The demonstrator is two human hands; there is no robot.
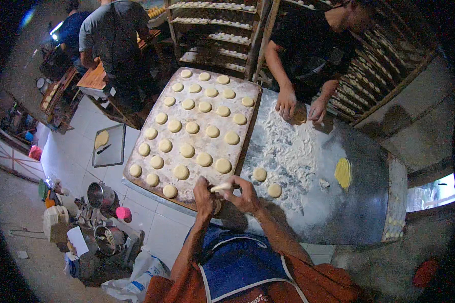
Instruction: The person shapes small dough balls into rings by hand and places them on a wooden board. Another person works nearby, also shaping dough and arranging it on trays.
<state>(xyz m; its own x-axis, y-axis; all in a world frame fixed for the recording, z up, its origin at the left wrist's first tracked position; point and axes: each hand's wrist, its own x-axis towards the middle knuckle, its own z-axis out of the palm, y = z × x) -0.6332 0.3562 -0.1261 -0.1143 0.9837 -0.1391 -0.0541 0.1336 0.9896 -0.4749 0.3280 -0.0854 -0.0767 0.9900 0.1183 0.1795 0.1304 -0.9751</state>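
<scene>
My forearms slant inward from below, almost meeting — my left hand curled, fingertips clamped on one end of the dough piece, my right hand bent, thumb and fingers pinching the other — over the board's near edge.

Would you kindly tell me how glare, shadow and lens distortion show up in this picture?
Head view: the outline of the metal tabletop bows, and the corners go black; head view: the bright opening at right is washed out; head view: a shadow lies beside the right forearm.
</scene>
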